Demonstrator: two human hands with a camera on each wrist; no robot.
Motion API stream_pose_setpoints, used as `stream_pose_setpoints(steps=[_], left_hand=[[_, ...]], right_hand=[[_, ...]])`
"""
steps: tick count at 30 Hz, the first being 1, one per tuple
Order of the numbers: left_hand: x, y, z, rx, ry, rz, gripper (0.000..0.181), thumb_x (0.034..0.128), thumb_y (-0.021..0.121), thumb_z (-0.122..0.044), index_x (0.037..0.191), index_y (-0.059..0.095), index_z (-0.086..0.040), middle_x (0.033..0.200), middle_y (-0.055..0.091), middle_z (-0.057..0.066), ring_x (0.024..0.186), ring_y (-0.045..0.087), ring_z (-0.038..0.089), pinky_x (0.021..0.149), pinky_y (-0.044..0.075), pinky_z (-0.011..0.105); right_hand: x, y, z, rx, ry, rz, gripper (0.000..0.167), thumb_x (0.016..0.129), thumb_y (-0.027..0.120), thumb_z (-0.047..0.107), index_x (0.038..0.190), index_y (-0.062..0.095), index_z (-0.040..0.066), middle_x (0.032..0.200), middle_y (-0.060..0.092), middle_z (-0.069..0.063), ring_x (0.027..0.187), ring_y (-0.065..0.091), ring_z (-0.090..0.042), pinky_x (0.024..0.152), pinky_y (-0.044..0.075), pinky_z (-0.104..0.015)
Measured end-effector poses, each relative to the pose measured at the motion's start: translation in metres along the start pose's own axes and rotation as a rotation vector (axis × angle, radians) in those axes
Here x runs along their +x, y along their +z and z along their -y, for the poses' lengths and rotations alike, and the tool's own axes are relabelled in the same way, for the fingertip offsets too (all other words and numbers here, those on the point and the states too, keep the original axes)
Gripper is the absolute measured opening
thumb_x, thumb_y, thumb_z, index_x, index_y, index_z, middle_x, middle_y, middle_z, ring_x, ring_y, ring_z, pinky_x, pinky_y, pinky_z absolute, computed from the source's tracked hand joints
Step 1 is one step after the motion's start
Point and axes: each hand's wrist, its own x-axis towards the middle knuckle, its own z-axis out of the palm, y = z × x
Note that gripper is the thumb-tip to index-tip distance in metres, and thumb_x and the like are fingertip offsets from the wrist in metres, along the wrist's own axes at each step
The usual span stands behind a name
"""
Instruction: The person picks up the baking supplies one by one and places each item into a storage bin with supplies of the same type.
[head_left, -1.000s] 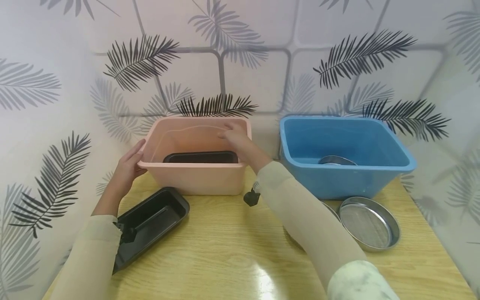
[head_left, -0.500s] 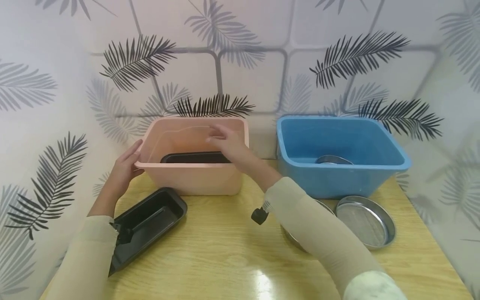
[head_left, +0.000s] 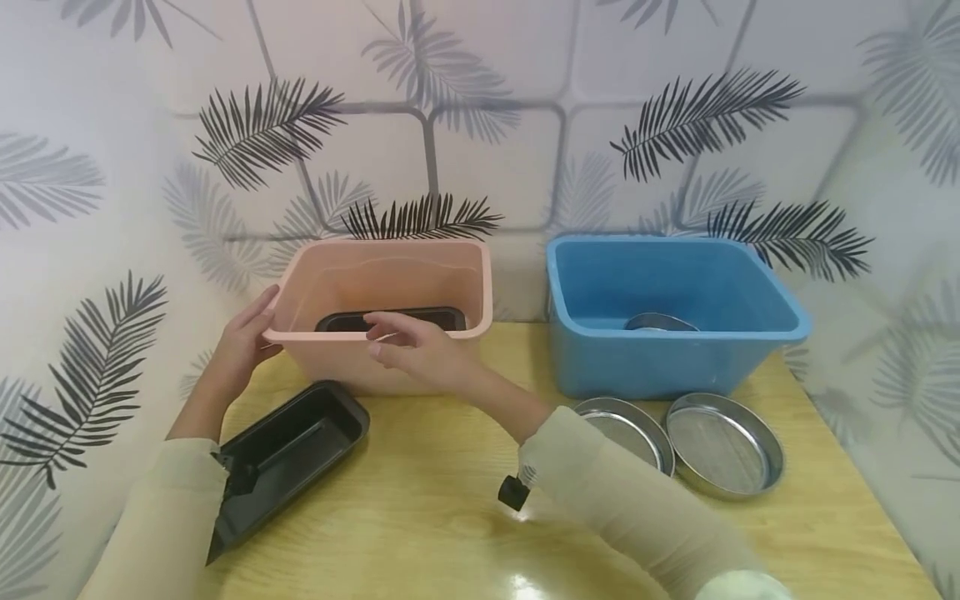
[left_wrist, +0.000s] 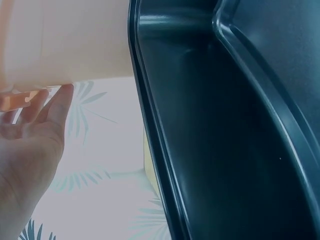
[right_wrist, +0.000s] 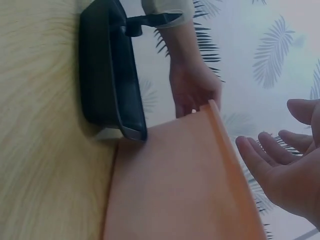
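Note:
In the head view, my left hand (head_left: 236, 354) holds the left front corner of a pink plastic bin (head_left: 382, 362) at its rim. A black loaf pan (head_left: 397, 317) sits inside that bin, partly hidden by the front wall. My right hand (head_left: 420, 350) hovers before the bin's front rim with loosely bent fingers and nothing in them. The right wrist view shows this right hand (right_wrist: 285, 160) apart from the rim. Below my left forearm, a second black loaf pan (head_left: 300, 450) lies slanted on the table; it fills much of the left wrist view.
To the right stands a blue plastic bin (head_left: 675, 362) with a round-edged metal item (head_left: 660, 322) inside, mostly hidden. Two round metal pans (head_left: 622, 429) lie in front of it, one partly behind my right sleeve. A patterned wall backs the wooden table (head_left: 420, 500).
My right hand has drawn back from inside the pink bin, moving left and toward me to its front. My left hand stays at the bin's corner. The view has shifted slightly.

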Motion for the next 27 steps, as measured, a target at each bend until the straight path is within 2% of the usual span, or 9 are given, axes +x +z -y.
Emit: stream_pose_setpoints(steps=[8, 17, 23, 27], left_hand=[[-0.002, 0.000, 0.004, -0.045, 0.016, 0.009, 0.063, 0.1081, 0.041, -0.043, 0.163, 0.016, -0.026, 0.165, 0.013, 0.026, 0.103, 0.062, -0.010, 0.082, 0.050, 0.010], [0.001, 0.000, 0.004, -0.049, 0.013, 0.016, 0.063, 0.1083, 0.040, -0.043, 0.163, 0.014, -0.026, 0.166, 0.012, 0.024, 0.104, 0.062, -0.009, 0.083, 0.050, 0.011], [0.001, 0.001, 0.003, -0.038, 0.021, 0.017, 0.064, 0.1078, 0.040, -0.045, 0.163, 0.014, -0.025, 0.166, 0.012, 0.024, 0.105, 0.062, -0.009, 0.084, 0.049, 0.011], [0.001, 0.001, 0.001, -0.039, 0.019, 0.019, 0.064, 0.1082, 0.040, -0.044, 0.163, 0.014, -0.025, 0.166, 0.011, 0.025, 0.105, 0.061, -0.009, 0.084, 0.049, 0.011]], right_hand=[[0.003, 0.030, -0.042, -0.039, 0.027, 0.023, 0.048, 0.102, 0.061, 0.025, 0.147, 0.053, 0.011, 0.139, 0.061, -0.013, 0.124, 0.059, -0.020, 0.097, 0.049, -0.024], [0.019, 0.058, -0.088, 0.010, 0.106, -0.050, 0.050, 0.098, 0.066, 0.022, 0.143, 0.056, 0.005, 0.139, 0.062, -0.017, 0.124, 0.062, -0.028, 0.096, 0.051, -0.026], [0.027, 0.071, -0.103, 0.039, 0.153, -0.061, 0.053, 0.098, 0.068, 0.026, 0.146, 0.054, 0.009, 0.142, 0.060, -0.013, 0.125, 0.062, -0.024, 0.097, 0.052, -0.026], [0.032, 0.079, -0.108, 0.050, 0.129, -0.042, 0.051, 0.098, 0.067, 0.024, 0.146, 0.054, 0.009, 0.145, 0.058, -0.011, 0.128, 0.060, -0.023, 0.098, 0.049, -0.022]])
